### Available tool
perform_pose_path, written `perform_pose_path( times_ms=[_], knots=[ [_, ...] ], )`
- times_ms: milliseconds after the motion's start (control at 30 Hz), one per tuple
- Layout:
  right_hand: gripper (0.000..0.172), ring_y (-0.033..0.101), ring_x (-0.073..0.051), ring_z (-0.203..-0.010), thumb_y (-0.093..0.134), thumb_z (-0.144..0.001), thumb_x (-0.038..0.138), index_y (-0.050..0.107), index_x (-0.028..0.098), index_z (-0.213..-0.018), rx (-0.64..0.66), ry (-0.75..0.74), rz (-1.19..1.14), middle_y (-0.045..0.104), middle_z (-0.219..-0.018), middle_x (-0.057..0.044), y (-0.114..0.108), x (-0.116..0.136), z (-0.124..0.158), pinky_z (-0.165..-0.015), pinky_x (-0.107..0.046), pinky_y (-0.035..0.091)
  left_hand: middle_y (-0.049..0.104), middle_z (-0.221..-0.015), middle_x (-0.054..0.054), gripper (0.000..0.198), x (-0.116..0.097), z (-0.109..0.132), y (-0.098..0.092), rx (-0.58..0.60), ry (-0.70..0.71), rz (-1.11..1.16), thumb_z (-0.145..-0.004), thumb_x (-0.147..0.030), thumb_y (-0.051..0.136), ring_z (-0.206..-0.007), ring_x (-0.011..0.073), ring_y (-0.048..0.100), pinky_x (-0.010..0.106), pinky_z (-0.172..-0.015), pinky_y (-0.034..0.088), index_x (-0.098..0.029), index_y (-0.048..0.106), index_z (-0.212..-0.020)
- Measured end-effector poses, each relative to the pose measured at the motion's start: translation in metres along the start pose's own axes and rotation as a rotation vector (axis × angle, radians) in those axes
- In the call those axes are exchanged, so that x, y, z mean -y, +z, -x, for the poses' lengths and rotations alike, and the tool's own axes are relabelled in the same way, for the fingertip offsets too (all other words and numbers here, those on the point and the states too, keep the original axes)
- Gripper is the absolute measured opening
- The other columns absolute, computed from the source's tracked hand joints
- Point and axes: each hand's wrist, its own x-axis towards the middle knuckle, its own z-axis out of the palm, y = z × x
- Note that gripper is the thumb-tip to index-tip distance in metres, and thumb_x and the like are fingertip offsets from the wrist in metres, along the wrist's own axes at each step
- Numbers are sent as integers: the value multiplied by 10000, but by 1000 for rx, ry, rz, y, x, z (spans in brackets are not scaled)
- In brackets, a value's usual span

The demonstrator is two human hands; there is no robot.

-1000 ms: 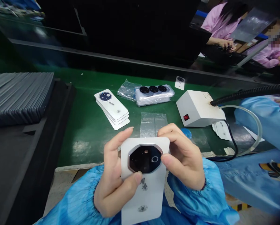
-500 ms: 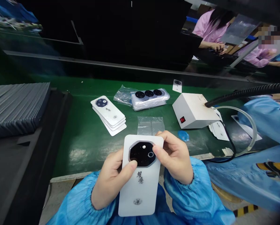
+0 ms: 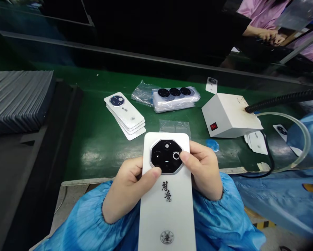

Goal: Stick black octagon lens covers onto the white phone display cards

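A white phone back cover [image 3: 156, 209] with a black octagonal camera piece [image 3: 163, 162] is held upright in front of me. My left hand [image 3: 130, 184] grips its left edge, the thumb lying on the lower left rim of the camera piece. On the other side my right hand [image 3: 205, 167] holds the right edge, its thumb at the camera piece's right rim. The fingers behind the cover are hidden. Just beyond it lies a clear plastic film [image 3: 174, 127]. A stack of similar white covers [image 3: 128, 116] rests to the left on the green table.
Plastic-wrapped black round camera pieces [image 3: 174, 99] lie at the back. A white box with a red switch [image 3: 229, 116] stands right, near a blue disc [image 3: 213, 145]. Grey sheets [image 3: 20, 101] fill a black tray at left. A co-worker's blue sleeve [image 3: 308, 136] is at right.
The cover has come nearer and more face-on to my view, with both hands still gripping it. My right thumb sits lower along the camera piece's rim. The view has shifted.
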Motion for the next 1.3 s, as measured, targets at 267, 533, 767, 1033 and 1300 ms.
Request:
perform_pose_path(
  times_ms=[267, 533, 767, 1033, 1300],
  knots=[
    [179, 488, -89, -516, 562, -798, 323, 602, 151, -767, 232, 134, -199, 570, -641, -18, 10, 6, 5, -420, -189, 397, 603, -544, 10, 262, 0, -1, -2, -28, 9, 81, -695, -391, 647, -447, 99, 500, 196, -388, 370, -137, 607, -640],
    [129, 471, -70, -485, 570, -798, 276, 594, 157, -755, 228, 126, -210, 547, -615, 6, 12, 8, 7, -400, -173, 391, 568, -512, -11, 256, 0, 3, -1, -37, 6, 121, -699, -381, 639, -425, 84, 485, 178, -368, 348, -144, 600, -610],
    [93, 465, -76, -519, 561, -777, 229, 581, 153, -728, 218, 69, -68, 535, -629, 7, 12, 10, 6, -435, -182, 394, 534, -505, -16, 229, -4, 2, 0, -35, 50, 8, -697, -332, 626, -438, 75, 450, 177, -382, 338, -146, 556, -584],
    [174, 375, -43, -483, 542, -742, 146, 458, 151, -590, 171, -117, 130, 421, -536, 49, 13, 7, 6, -410, -139, 324, 505, -556, -14, 240, 7, -2, -9, 140, 70, 8, -759, -350, 581, -489, 81, 464, 174, -416, 371, -149, 529, -637],
    [186, 375, -39, -471, 523, -755, 134, 434, 159, -593, 183, -249, 184, 409, -521, 58, 11, 10, 8, -418, -137, 319, 511, -586, -14, 232, 10, -3, -11, 217, 217, -36, -799, -344, 546, -505, 75, 468, 162, -428, 379, -157, 546, -662]
  ],
)
